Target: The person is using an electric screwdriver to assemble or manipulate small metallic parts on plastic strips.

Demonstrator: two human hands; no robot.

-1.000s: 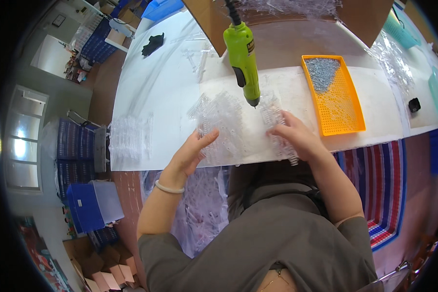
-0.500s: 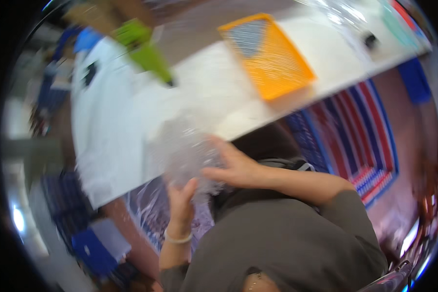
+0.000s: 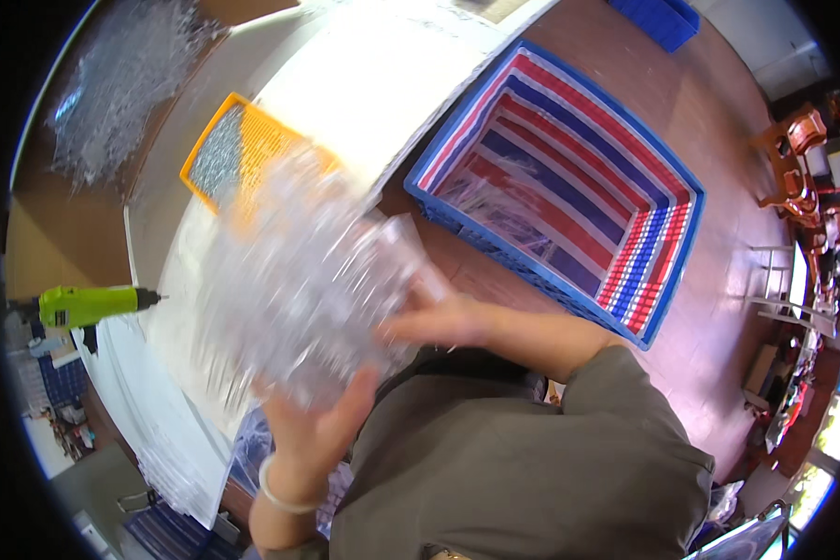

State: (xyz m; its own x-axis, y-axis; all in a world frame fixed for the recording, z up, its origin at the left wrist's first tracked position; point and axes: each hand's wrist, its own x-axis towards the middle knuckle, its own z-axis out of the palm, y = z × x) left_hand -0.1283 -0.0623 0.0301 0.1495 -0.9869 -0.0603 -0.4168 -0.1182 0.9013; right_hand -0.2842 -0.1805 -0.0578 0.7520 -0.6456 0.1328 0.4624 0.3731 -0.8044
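A large bundle of clear plastic pieces (image 3: 294, 280), smeared by motion, is gripped between my two hands over the table's near edge. My left hand (image 3: 317, 425), with a white band at the wrist, supports it from below with the thumb up. On the bundle's right side, my right hand (image 3: 439, 317) presses in with its fingers partly hidden by the plastic. What exactly the pieces are is too blurred to tell. Beyond the bundle, and partly covered by it, is an orange tray (image 3: 229, 110) holding small silvery metal parts (image 3: 217, 159).
To the right stands a blue crate (image 3: 663, 322) lined with striped cloth, with some clear pieces inside. A green power screwdriver (image 3: 93, 304) is at the left. Another heap of clear pieces (image 3: 126, 89) lies far left. A blue bin (image 3: 658, 21) sits on the floor at the far right.
My view has swung to the right, bringing the striped-lined crate fully into sight. The bundle, still in both hands, is raised and appears larger and more spread out.
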